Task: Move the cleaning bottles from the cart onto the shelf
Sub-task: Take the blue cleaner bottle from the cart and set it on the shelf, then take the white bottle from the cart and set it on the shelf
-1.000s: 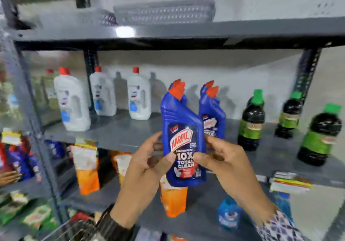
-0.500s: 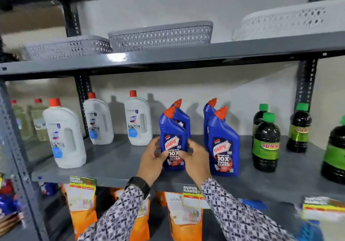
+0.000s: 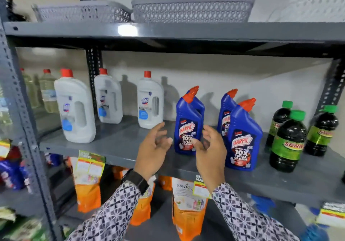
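From the head view, a blue Harpic bottle stands upright on the grey shelf, long axis vertical, its angled orange nozzle tipping up and right, label facing the camera. The left hand and right hand flank it, each grip open, fingers spread, holding nothing.

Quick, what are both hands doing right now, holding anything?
Left hand: open, holding nothing, beside the blue orange-capped plastic Harpic bottle.
Right hand: open, holding nothing.
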Demonstrator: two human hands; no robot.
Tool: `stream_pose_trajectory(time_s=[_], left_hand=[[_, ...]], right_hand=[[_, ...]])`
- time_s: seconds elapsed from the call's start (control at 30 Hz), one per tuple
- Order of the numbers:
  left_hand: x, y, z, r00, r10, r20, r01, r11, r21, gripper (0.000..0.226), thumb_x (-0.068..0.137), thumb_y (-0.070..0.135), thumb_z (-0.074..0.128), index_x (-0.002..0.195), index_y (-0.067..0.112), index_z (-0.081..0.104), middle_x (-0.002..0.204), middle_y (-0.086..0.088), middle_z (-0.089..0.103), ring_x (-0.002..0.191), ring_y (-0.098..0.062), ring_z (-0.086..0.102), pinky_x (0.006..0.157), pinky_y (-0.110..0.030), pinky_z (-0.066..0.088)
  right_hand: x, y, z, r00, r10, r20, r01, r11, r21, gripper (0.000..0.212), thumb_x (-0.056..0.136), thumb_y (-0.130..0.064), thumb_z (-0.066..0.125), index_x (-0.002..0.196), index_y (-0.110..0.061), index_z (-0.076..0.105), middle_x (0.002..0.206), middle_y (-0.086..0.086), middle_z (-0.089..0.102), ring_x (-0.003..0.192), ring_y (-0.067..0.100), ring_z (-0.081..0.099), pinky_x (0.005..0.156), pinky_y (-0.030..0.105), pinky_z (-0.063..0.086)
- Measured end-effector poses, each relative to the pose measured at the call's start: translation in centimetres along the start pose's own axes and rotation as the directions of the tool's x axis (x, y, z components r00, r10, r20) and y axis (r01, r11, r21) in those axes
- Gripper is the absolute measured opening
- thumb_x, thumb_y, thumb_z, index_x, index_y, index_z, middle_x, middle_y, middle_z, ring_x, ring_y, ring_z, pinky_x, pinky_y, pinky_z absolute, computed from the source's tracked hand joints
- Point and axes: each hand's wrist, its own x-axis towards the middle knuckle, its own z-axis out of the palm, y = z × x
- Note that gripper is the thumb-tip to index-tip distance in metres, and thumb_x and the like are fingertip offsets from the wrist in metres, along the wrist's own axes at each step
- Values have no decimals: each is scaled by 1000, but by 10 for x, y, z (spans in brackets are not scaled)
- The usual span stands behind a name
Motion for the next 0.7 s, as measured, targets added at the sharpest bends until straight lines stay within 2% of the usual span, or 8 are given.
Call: stream_pose_trajectory(time_s=[0.1, 0.17, 0.27, 0.4, 0.5, 0.6, 0.63, 0.7], left_hand=[[-50, -5, -39, 984, 59, -166, -61, 998, -5, 39, 96, 17, 68, 133, 26, 63, 115, 7, 74, 106, -3, 69, 97, -32, 56], [-91, -17, -69, 964, 14, -267, -22, 999, -25, 33, 96, 17, 68, 128, 26, 67, 110, 3, 77, 104, -13, 72, 92, -35, 57], [-150, -47, -113, 904, -95, -417, 89, 995, -32, 27, 96, 15, 68, 120, 26, 71, 106, 2, 79, 99, -13, 74, 85, -32, 59], [-225, -118, -182, 760, -263, -594, 295, 954, -45, 30, 95, 7, 68, 107, 35, 72, 90, 17, 79, 80, -1, 71, 77, -24, 57], [-283, -188, -232, 613, -401, -681, 506, 861, -51, 33, 91, 17, 68, 99, 48, 72, 86, 14, 78, 77, -6, 69, 80, -36, 61], [-354, -276, -281, 423, -579, -697, 684, 708, -174, 26, 83, 25, 64, 100, 41, 74, 89, 1, 76, 77, -15, 65, 83, -42, 58], [-380, -310, -295, 346, -630, -695, 741, 638, -209, 26, 81, 26, 62, 102, 34, 75, 93, -3, 77, 78, -16, 66, 85, -42, 59], [-419, -353, -311, 171, -702, -691, 857, 451, -247, 37, 76, 31, 58, 108, 21, 75, 98, -7, 80, 85, -21, 73, 88, -43, 60]], right_hand=[[-32, -18, 11, 986, -127, 109, 118, 989, 86, 40, 91, -10, 74, 129, -16, 65, 121, -1, 67, 114, 4, 65, 97, 18, 54], [-61, -24, 33, 948, -175, 266, 143, 980, 137, 34, 91, -8, 74, 124, -14, 68, 117, -1, 69, 112, 2, 66, 92, 11, 51], [-113, -23, 79, 830, -210, 517, 133, 974, 181, 32, 91, -12, 74, 121, -18, 69, 113, -4, 70, 108, 3, 67, 87, 15, 54], [-206, 1, 164, 581, -139, 802, 21, 988, 156, 35, 88, -17, 75, 122, -25, 69, 110, -1, 72, 101, 4, 69, 82, 17, 57], [-279, 32, 227, 361, -32, 932, -47, 998, 53, 35, 88, -13, 76, 121, -22, 70, 105, -4, 72, 92, -4, 69, 80, 16, 55], [-361, 73, 296, 81, 129, 988, -56, 991, -124, 35, 88, -11, 78, 122, -8, 70, 102, 10, 73, 84, 16, 70, 83, 31, 56], [-390, 88, 318, -2, 187, 982, -42, 982, -187, 38, 87, -14, 78, 123, -4, 69, 103, 13, 73, 87, 22, 70, 85, 30, 57], [-444, 125, 352, -140, 281, 949, 33, 960, -279, 36, 90, -16, 76, 123, -2, 69, 104, 8, 71, 94, 21, 67, 78, 11, 51]])
